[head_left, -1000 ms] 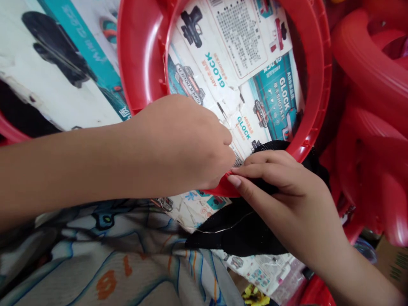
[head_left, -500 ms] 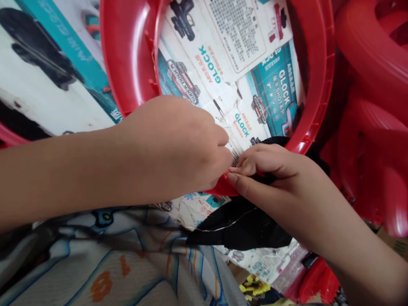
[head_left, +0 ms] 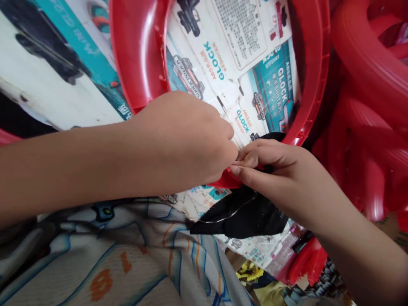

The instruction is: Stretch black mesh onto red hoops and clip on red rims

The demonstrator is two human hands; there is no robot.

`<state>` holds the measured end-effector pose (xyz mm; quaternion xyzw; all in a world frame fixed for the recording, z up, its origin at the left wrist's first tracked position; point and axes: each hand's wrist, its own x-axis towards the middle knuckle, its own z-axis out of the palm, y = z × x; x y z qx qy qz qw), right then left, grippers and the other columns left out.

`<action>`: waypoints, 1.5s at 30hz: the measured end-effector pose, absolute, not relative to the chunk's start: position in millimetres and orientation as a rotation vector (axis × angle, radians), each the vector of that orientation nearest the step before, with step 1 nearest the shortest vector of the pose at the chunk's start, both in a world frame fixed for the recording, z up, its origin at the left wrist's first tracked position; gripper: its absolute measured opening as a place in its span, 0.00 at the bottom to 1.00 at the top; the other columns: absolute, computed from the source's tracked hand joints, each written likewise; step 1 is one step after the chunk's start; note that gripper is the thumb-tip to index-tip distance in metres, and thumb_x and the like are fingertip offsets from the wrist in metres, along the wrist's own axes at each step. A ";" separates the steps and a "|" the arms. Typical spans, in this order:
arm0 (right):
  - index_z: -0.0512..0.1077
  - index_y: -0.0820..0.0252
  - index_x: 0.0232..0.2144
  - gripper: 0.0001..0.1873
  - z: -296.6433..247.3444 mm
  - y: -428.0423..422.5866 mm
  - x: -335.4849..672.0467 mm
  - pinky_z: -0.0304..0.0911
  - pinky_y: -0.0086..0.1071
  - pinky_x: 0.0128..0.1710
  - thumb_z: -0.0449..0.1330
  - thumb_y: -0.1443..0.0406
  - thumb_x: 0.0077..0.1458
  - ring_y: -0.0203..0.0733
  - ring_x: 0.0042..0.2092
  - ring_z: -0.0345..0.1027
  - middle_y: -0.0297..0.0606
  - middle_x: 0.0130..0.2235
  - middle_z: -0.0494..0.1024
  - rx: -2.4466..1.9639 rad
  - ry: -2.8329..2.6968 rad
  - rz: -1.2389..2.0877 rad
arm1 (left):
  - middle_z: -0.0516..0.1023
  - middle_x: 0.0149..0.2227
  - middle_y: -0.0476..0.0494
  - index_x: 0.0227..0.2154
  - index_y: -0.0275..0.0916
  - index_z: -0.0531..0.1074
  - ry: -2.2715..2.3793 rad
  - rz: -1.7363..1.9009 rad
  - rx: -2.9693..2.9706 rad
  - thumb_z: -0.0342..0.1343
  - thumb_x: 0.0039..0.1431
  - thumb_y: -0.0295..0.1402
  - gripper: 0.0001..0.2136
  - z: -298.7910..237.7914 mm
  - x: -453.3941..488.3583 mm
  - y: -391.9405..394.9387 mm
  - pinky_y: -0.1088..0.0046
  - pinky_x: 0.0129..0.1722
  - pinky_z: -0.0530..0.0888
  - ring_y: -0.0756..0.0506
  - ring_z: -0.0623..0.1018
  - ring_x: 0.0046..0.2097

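Down nearest you, over the patterned cloth [head_left: 127, 255] on your lap, hangs the black mesh [head_left: 245, 214]. It looks soft, limp and light, with a thin pale thread along its edge, so it probably snags and is best pinched close to that edge. Your right hand [head_left: 280, 178] pinches the mesh against the near rim of the red ring [head_left: 137, 55]. Your left hand [head_left: 188, 144] is curled shut at the same spot; I cannot tell what its hidden fingertips hold. The ring seems stiff, smooth and light, and its rim offers the firm hold. Beyond lie printed cardboard [head_left: 242, 55] and stacked red rings [head_left: 366, 85].
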<state>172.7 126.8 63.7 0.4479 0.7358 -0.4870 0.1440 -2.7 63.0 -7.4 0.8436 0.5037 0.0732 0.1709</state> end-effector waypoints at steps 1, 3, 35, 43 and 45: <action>0.67 0.56 0.19 0.16 63.8 127.5 173.4 0.59 0.37 0.34 0.63 0.67 0.56 0.38 0.32 0.66 0.32 0.28 0.73 1.285 2.116 -1.422 | 0.62 0.19 0.46 0.13 0.38 0.63 1.425 0.188 2.391 0.50 0.59 0.32 0.18 -6.5 -2.8 63.6 0.72 0.28 0.64 0.46 0.73 0.29; 0.67 0.56 0.18 0.16 64.0 129.1 173.8 0.59 0.36 0.33 0.63 0.66 0.57 0.38 0.31 0.65 0.32 0.27 0.73 1.294 2.092 -1.424 | 0.64 0.20 0.45 0.15 0.37 0.65 1.427 0.160 2.379 0.50 0.60 0.32 0.17 -4.8 -2.8 64.8 0.72 0.29 0.65 0.45 0.74 0.30; 0.70 0.57 0.18 0.15 62.4 137.4 167.3 0.60 0.34 0.31 0.63 0.70 0.55 0.38 0.29 0.68 0.33 0.27 0.76 1.169 2.145 -1.370 | 0.63 0.20 0.44 0.14 0.39 0.62 1.300 -0.195 2.233 0.51 0.59 0.34 0.18 7.2 -2.5 77.2 0.67 0.29 0.66 0.42 0.70 0.29; 0.75 0.55 0.24 0.14 66.2 145.6 167.7 0.64 0.37 0.40 0.56 0.67 0.62 0.42 0.37 0.73 0.36 0.30 0.79 0.776 2.415 -1.218 | 0.61 0.21 0.46 0.15 0.37 0.63 1.342 -0.127 2.303 0.51 0.60 0.35 0.18 8.8 -2.8 74.0 0.71 0.30 0.67 0.46 0.70 0.29; 0.77 0.55 0.27 0.14 66.3 147.5 167.5 0.64 0.35 0.39 0.55 0.67 0.62 0.41 0.37 0.74 0.35 0.31 0.80 0.780 2.369 -1.251 | 0.63 0.21 0.46 0.15 0.38 0.64 1.356 -0.114 2.301 0.50 0.60 0.35 0.17 9.2 -2.4 74.3 0.70 0.32 0.67 0.46 0.70 0.29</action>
